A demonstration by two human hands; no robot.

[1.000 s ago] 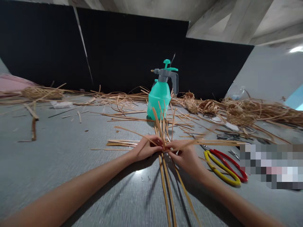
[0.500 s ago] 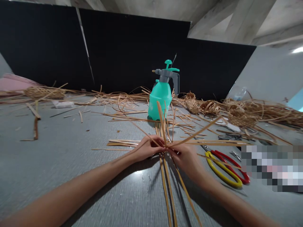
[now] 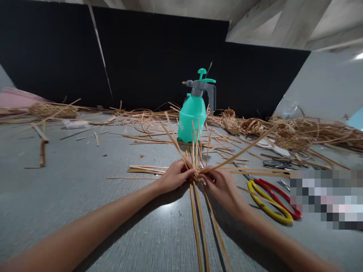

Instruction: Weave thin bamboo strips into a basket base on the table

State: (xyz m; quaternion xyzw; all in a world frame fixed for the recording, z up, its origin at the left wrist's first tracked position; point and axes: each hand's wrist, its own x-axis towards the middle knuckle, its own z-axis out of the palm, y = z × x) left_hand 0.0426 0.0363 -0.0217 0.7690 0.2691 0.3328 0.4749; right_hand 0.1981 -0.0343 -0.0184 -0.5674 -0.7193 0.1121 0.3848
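Cane strips [image 3: 195, 223] pinched at lower center by left hand [image 3: 175, 176], right hand [image 3: 222, 187]; slackened grip could let strips splay.

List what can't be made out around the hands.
Head view:
Where the strips cross: hidden by the left hand and right hand.
Strips' lower ends: cut off by the bottom edge.
Area right of the scissors: hidden by a pixelated patch.
Clear object: too small and blurred.
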